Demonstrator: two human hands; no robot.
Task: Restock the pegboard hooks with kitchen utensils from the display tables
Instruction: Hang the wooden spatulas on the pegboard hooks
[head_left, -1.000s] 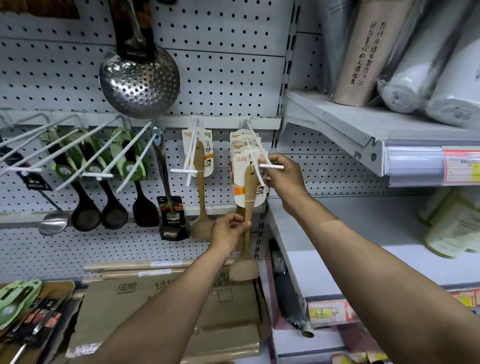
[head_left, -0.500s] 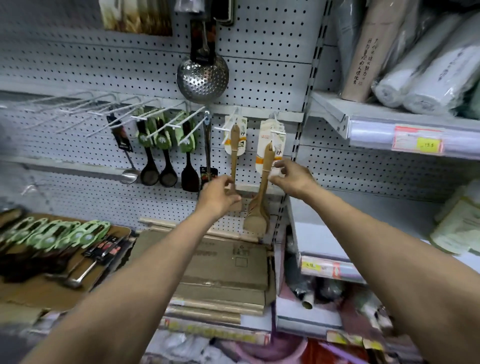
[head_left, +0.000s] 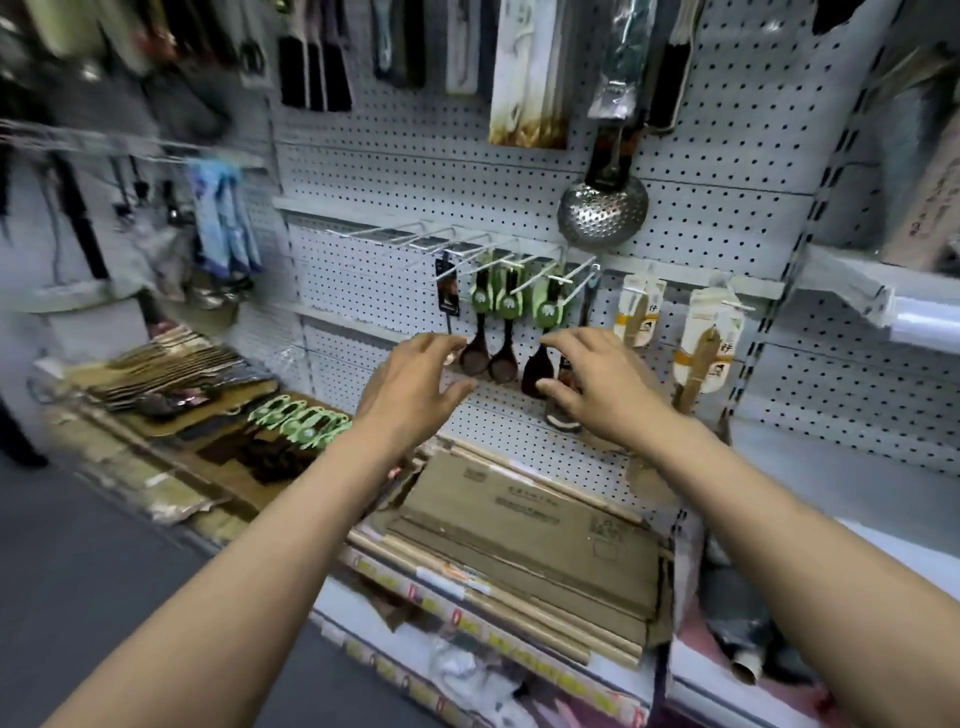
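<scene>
Head view: both hands hang empty before the pegboard (head_left: 415, 171), fingers loosely spread. Left hand (head_left: 410, 395) is below the hooks (head_left: 498, 254); right hand (head_left: 597, 384) is just beside dark spoons (head_left: 488, 358). Wooden spatulas (head_left: 698, 348) hang to its right. Green-handled utensils (head_left: 301, 423) lie on the table left of the left hand.

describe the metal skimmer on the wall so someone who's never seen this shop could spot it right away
Start at the white pegboard straight ahead and find the row of white hooks carrying green-carded dark spoons. Just above the right end of that row hangs the skimmer, a round steel bowl full of holes. It is the only shiny, perforated utensil there; the spoons and spatulas below it are dark or wooden.
</scene>
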